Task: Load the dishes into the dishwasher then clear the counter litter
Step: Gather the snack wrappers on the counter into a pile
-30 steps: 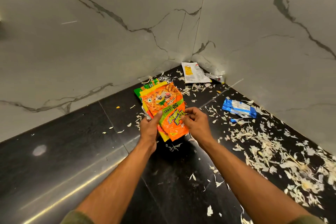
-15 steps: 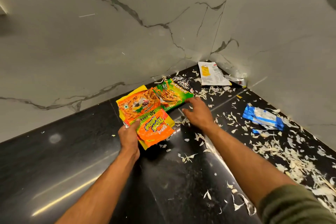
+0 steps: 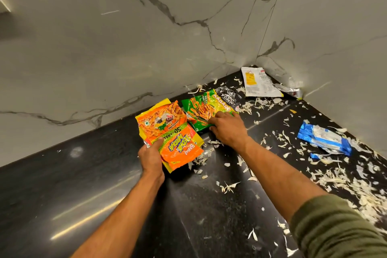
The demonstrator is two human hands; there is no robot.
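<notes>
Nearest me, my left hand [image 3: 151, 158] grips a stack of orange snack wrappers [image 3: 169, 134], thumb on top and fingers curled under, held just above the black counter [image 3: 62, 205]. Beyond it and to the right, my right hand [image 3: 227, 129] lies on the green snack wrapper [image 3: 206, 109], fingers curled over its near right corner; whether they have pinched it or only press it flat, I cannot tell. That wrapper's long axis runs from near left to far right, and a black wrapper [image 3: 229, 97] peeks out past its far end. I judge the right hand much the nearer for lifting it onto the stack. Off right lies a blue-and-white wrapper [image 3: 325, 139] among pale vegetable shavings [image 3: 356, 182]; in the far corner, a white packet [image 3: 259, 82].
</notes>
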